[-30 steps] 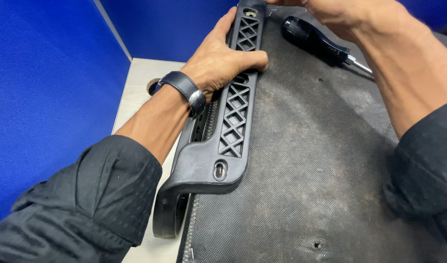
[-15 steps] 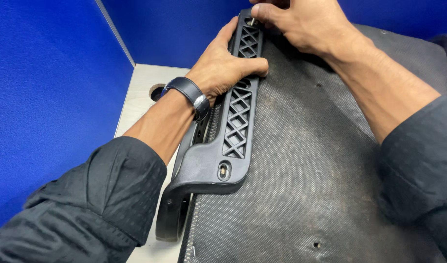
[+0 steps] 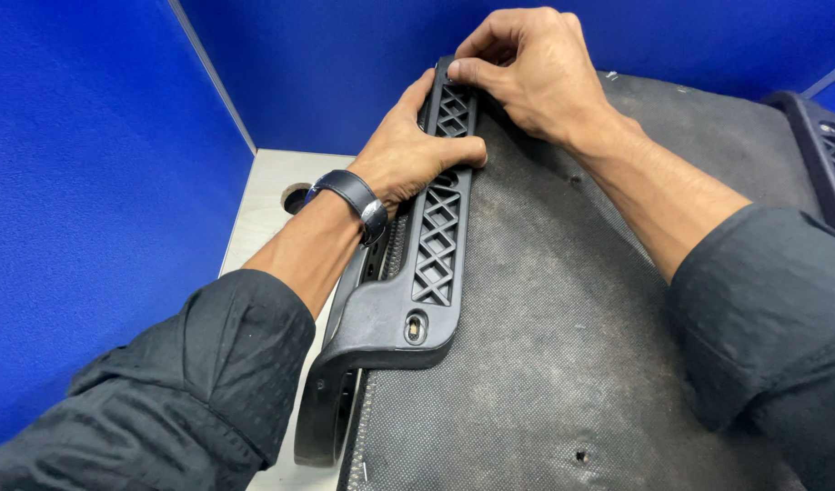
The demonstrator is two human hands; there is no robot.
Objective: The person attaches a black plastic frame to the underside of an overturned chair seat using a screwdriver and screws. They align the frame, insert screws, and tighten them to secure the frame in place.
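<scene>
Blue partition walls enclose the pale desk where my left hand presses flat, unclenched, on the black lattice-patterned plastic rail along the dark grey fabric case, while my right hand pinches the rail's far end.

Black plastic rail, lattice of crossed diamond cut-outs along its length, plain matte black at the near end. Dark grey fabric panel, fine woven dot texture, pale dusty scuffs. Second black lattice rail at the far right edge. Black wristband with silver buckle. Black sleeves, faint pin-dot weave. Solid royal blue partition walls. Pale grey-white tabletop.
</scene>
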